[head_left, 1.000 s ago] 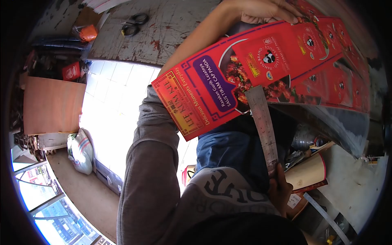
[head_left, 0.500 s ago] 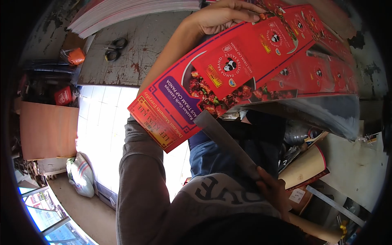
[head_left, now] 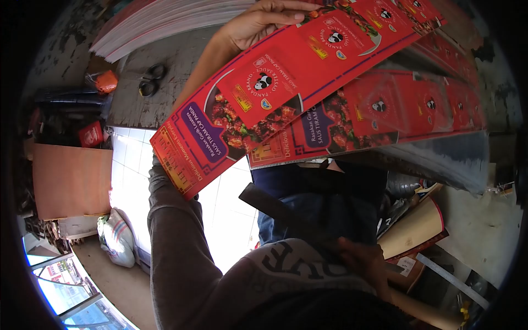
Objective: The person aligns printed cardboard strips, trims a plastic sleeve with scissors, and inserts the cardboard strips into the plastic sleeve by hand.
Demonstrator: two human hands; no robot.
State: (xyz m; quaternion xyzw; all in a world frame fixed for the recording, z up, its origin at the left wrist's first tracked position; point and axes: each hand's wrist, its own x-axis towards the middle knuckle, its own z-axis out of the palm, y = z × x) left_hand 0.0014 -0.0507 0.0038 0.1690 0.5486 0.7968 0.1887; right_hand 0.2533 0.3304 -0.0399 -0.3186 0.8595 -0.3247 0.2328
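My left hand [head_left: 256,26] grips the upper edge of a long red printed strip [head_left: 308,82] with panda logos and food pictures. The strip slants across the view, its lower left end hanging free beside my grey sleeve. Below and right of it lie more red printed strips [head_left: 407,104], over clear plastic sheeting [head_left: 456,159]. Low in front of my body, my right hand [head_left: 363,258] is closed around one end of a flat grey strip [head_left: 269,206], perhaps a ruler or long blade. Its free end points up and left, apart from the red strip.
Black-handled scissors [head_left: 151,80] lie on the worn grey tabletop [head_left: 181,60], near a thick stack of sheets [head_left: 165,27]. An orange bundle [head_left: 106,81], a brown board [head_left: 71,179] and a white sack [head_left: 116,239] are at left. A metal ruler [head_left: 454,280] lies at lower right.
My left hand has moved left with the red strip, uncovering more of the strips beneath. The grey strip in my right hand has dropped down and left, away from the red strip.
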